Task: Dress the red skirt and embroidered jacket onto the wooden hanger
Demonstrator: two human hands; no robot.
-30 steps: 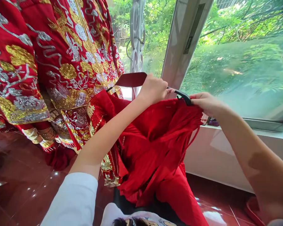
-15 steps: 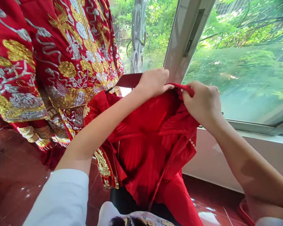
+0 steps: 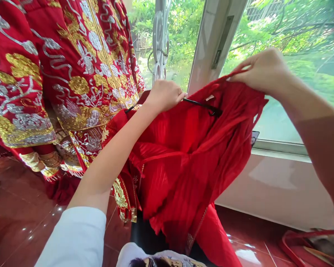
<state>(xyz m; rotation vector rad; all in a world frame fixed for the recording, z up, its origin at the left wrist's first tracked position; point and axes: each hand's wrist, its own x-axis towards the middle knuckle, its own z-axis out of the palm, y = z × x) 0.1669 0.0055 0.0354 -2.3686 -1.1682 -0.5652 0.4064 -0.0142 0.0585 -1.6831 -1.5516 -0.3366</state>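
My left hand [image 3: 165,95] is closed round a black clothes hanger [image 3: 202,105], whose bar runs out of the fist to the right and into the red garment [image 3: 180,178]. The garment is of thin pleated cloth and hangs in front of me with its inside facing up. Its upper right edge is pinched in my right hand [image 3: 263,72], which stretches the cloth up and away from the hanger's end. A sleeve with gold embroidery [image 3: 120,194] hangs below my left forearm. Part of the hanger is hidden by my left hand and the cloth.
Red jackets with gold and silver embroidery [image 3: 91,74] hang at the left. A grey metal scrollwork stand [image 3: 159,40] is before the window [image 3: 303,74]. Below the garment is a dark seat [image 3: 149,235]. A red-framed object [image 3: 292,243] lies on the tiled floor at the right.
My right hand has moved up and right, pulling the garment's edge away from my left hand. The hanger's right end now shows. My left hand has shifted slightly left.
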